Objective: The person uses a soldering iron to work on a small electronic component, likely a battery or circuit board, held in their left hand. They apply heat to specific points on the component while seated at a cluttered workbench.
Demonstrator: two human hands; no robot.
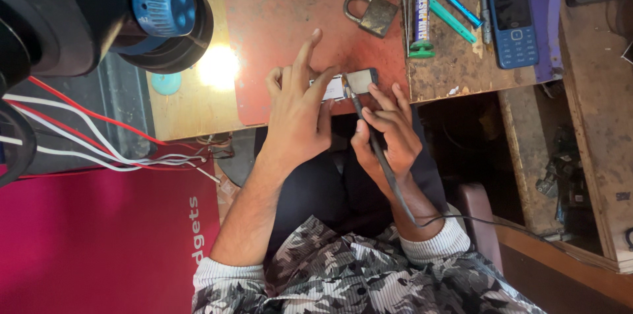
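Left hand [298,111]: we found it pinning the small circuit board [349,84] at the near edge of the red mat [277,30], forefinger raised.
Right hand [386,130]: closed pen-style round the corded soldering iron [376,149], tip on the board.
Advice: we judged a steady hold and brief contact necessary.
Surface [461,63]: padlock [371,14], blue phone [513,22] well apart.

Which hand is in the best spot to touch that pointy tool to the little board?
The right hand, probably. It grips the corded soldering iron like a pen, with the tip at the small board. The left hand is pinning the board on the red mat.
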